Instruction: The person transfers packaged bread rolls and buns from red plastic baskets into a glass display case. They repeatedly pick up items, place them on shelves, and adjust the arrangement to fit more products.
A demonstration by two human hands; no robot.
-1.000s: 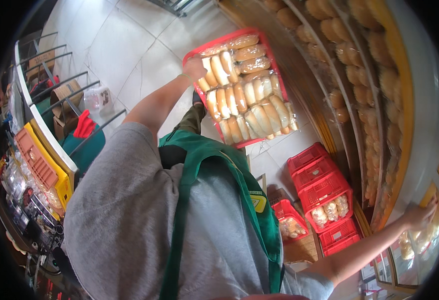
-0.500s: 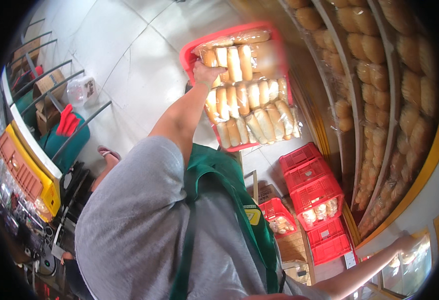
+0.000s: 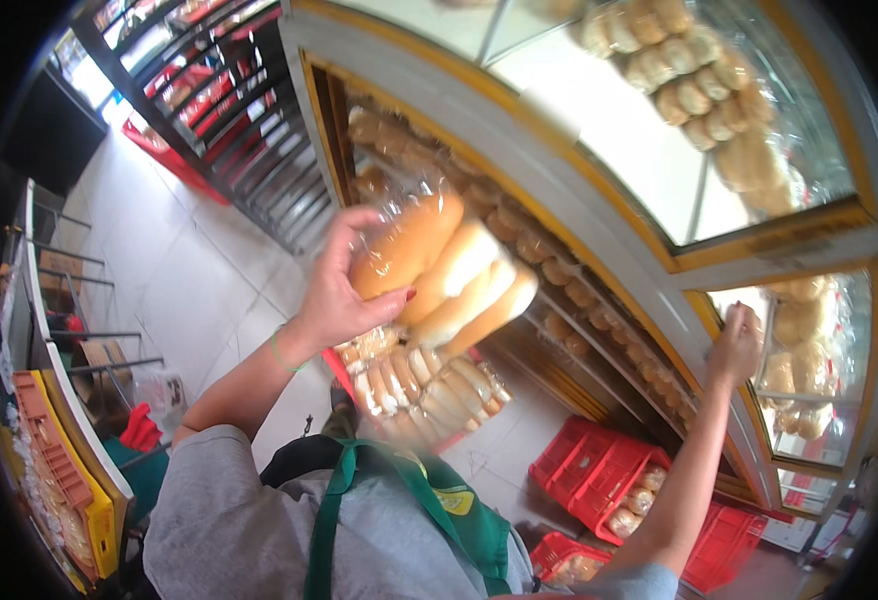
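My left hand (image 3: 344,285) grips a clear plastic bag of long bread rolls (image 3: 444,270), raised above the red crate (image 3: 474,355). The thumb lies across the front of the bag and the fingers go behind it. More bagged rolls (image 3: 424,385) are packed in that crate below. At the right, my right hand (image 3: 737,345) is closed beside the frame of a glass display cabinet (image 3: 694,310). What its fingers hold, if anything, is hidden. Bagged buns (image 3: 804,345) stand behind the glass next to it.
Shelves of bagged bread (image 3: 569,285) run under the cabinet top. Stacked red crates (image 3: 584,465) stand at lower right. A black slatted rack (image 3: 229,130) is at the far left, and a counter with a yellow tray (image 3: 104,505) lines the left side.
My left hand has lifted a bag of rolls out of the crate. The view has turned toward the cabinet, and my right arm now reaches farther up along it.
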